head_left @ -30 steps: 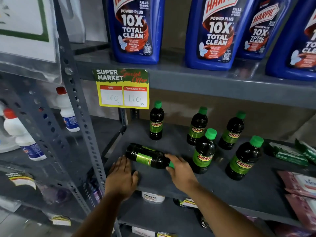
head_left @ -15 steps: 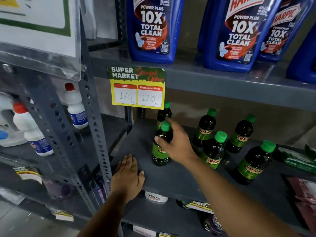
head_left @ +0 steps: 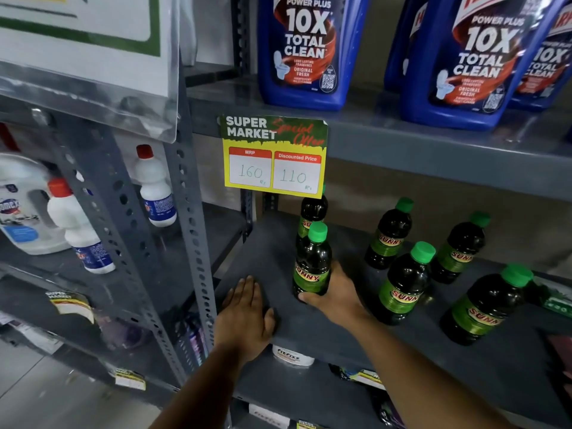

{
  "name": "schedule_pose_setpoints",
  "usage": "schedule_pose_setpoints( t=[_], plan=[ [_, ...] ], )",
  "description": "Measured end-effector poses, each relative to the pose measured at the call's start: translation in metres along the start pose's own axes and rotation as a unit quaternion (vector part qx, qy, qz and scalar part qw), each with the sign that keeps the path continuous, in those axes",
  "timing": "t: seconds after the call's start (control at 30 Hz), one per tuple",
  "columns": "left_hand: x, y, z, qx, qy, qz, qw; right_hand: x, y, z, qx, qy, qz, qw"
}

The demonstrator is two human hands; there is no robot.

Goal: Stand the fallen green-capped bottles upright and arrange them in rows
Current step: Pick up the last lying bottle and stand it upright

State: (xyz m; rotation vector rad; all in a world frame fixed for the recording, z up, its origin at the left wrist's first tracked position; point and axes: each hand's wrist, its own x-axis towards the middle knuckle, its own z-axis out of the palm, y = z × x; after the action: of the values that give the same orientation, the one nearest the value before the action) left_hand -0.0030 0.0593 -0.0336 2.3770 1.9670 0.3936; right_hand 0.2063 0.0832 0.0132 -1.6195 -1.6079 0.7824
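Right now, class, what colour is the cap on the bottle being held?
Green cap, clearest in the head view.

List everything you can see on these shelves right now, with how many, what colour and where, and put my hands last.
green-capped bottles: six, dark with green labels, all upright on the middle shelf, two rows of three
held bottle: one of the six, front left
blue cleaner bottles: at least three, blue, upper shelf
price tag: one, yellow and green, on the upper shelf edge, reads 160 and 110
white bottles: two small with red caps, left rack
white jug: one, far left
middle shelf: grey metal
white tub: one, shelf below
right hand: gripping the held bottle's base
left hand: flat on the shelf's front edge
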Motion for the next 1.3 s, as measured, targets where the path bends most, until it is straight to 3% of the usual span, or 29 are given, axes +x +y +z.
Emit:
schedule_pose_setpoints(
  t=[0.53,0.87,1.2,1.3],
  plan=[
    [0.001,-0.003,0.001,-0.021,0.011,0.011,1.000,-0.008,0.013,0.009,-0.020,-0.023,-0.001,1.000],
    [0.002,-0.002,0.002,-0.015,-0.017,0.006,1.000,-0.057,0.009,0.018,-0.036,-0.046,-0.036,0.998],
    [0.002,-0.003,0.003,-0.016,-0.033,0.000,0.999,-0.072,0.005,0.025,-0.017,-0.072,-0.023,0.997],
    [0.003,-0.002,0.003,-0.014,-0.031,-0.003,0.999,-0.083,0.005,0.023,0.032,-0.069,-0.052,0.996]
  ],
)
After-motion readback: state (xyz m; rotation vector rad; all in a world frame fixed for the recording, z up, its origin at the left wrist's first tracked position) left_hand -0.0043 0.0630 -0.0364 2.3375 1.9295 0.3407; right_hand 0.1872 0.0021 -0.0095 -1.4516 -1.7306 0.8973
